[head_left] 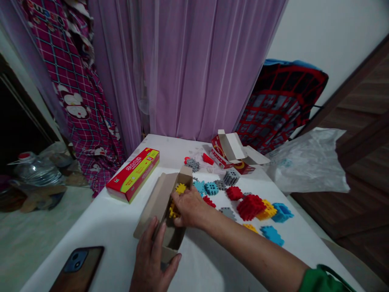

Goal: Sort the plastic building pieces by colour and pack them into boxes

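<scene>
An open cardboard box lies lengthwise on the white table, its plain grey-brown inside showing and its long flap folded out to the left. My left hand grips the box's near end, fingers over the left wall and thumb at the near right corner. Inside the box, my right hand has its fingers closed at the yellow notched building pieces. The fingertips are partly hidden, so how many pieces they hold is unclear. Right of the box lie blue pieces, red pieces and grey pieces.
A closed red and yellow box stands at the left. An opened red box is at the back right, beside a clear plastic bag. A phone lies near the front left edge. Purple curtains hang behind the table.
</scene>
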A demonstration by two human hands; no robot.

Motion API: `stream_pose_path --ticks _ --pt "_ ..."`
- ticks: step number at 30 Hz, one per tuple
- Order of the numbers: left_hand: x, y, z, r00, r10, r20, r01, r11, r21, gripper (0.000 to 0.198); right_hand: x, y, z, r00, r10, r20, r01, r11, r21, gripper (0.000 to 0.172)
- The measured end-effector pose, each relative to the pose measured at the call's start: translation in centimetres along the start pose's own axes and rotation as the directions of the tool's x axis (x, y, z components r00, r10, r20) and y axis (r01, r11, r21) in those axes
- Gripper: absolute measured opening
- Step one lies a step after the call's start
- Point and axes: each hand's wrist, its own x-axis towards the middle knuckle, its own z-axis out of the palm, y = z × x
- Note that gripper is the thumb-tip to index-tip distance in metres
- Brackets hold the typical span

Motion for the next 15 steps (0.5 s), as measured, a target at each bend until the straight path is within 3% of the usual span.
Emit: stream_pose_path --ticks 4,7,11,15 --pt "0.0 0.0 -0.1 1.0 -0.005 -0.005 0.005 1.0 0.01 0.078 -1.9 0.8 -1.1 0.995 0.073 -0.074 -0.071 0.997 0.02 0.068" --pt "0.0 -0.2 -0.1 1.0 -0.004 0.003 0.004 1.0 -0.018 0.079 -5.8 3.4 -2.8 0.961 0.227 -0.161 -0.217 0.973 0.077 0.044" --pt "0.2 -0.7 0.1 1.0 0.009 -0.014 -0.01 0.995 -0.096 0.084 -12.8 8.4 -3.7 0.909 0.408 -0.087 -0.395 0.909 0.134 0.021" --pt "0.2 -1.2 1.0 0.999 0.006 -0.05 -0.015 0.984 -0.18 0.085 -19.1 12.1 -0.7 0.862 0.506 0.035 -0.506 0.851 0.138 0.024"
